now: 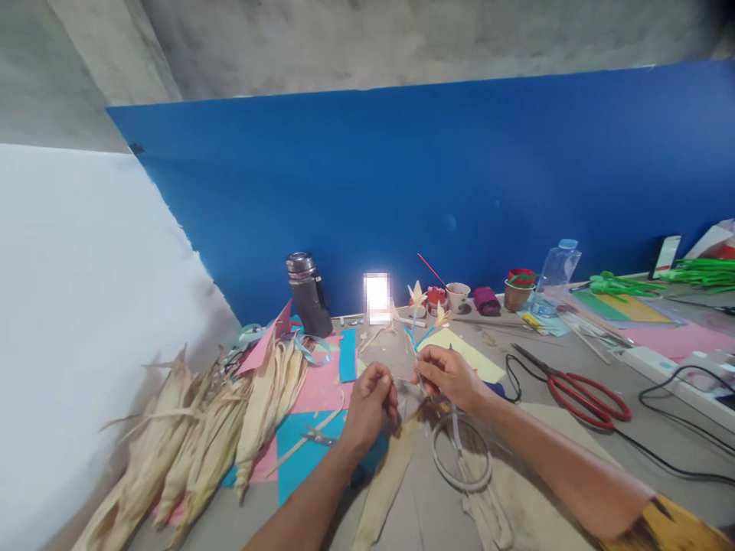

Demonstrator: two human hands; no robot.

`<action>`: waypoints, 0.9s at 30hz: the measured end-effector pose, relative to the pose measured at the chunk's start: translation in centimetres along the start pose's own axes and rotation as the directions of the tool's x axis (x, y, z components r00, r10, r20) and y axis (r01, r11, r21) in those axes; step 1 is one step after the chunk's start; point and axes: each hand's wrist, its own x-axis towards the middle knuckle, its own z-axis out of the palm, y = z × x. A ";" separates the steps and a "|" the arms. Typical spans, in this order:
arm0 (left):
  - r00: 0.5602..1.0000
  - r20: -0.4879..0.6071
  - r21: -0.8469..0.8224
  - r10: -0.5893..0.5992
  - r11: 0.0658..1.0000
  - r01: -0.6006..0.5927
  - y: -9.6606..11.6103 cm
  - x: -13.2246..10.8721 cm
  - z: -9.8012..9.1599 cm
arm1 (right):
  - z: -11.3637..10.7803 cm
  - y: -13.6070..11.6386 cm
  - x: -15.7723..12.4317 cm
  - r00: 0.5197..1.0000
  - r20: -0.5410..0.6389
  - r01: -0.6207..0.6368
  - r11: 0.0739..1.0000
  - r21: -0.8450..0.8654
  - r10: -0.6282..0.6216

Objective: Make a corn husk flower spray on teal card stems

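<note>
My right hand (451, 376) is closed in a pinch on the stem of a small husk-flower spray (423, 337). The spray has pale flower heads at the top and blue-wrapped stems below. To its left, my left hand (373, 402) is curled with thumb and fingers pressed together; whatever is between them is too small to make out. Under my hands lie loose dried corn husks (393, 474) and a pale ring (462, 486), perhaps a tape roll. Small scissors (318, 437) lie by my left wrist on blue paper (298, 478).
Bundled corn husks (212, 428) cover the left side. A dark thermos (310, 298), a paper cup (458, 297) and a plastic bottle (554, 279) stand along the blue board (373, 168). Red-handled scissors (589, 398), a black cable (666, 463) and a white power strip (677, 386) lie right.
</note>
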 end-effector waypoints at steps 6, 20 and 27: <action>0.994 0.110 0.028 -0.017 1.000 0.014 0.5 -0.2 0.2 | 0.4 0.5 -0.2 0.999 0.051 -0.002 1.000 -0.003 0.002; 0.994 -0.093 -0.073 0.059 0.995 -0.066 1.4 1.3 3.2 | 0.7 -0.4 -0.6 0.999 0.034 0.017 0.989 -0.147 -0.012; 0.974 -0.179 0.130 0.139 0.985 -0.117 1.1 1.4 2.1 | 0.6 1.4 -0.2 0.996 0.040 -0.074 0.983 -0.168 0.082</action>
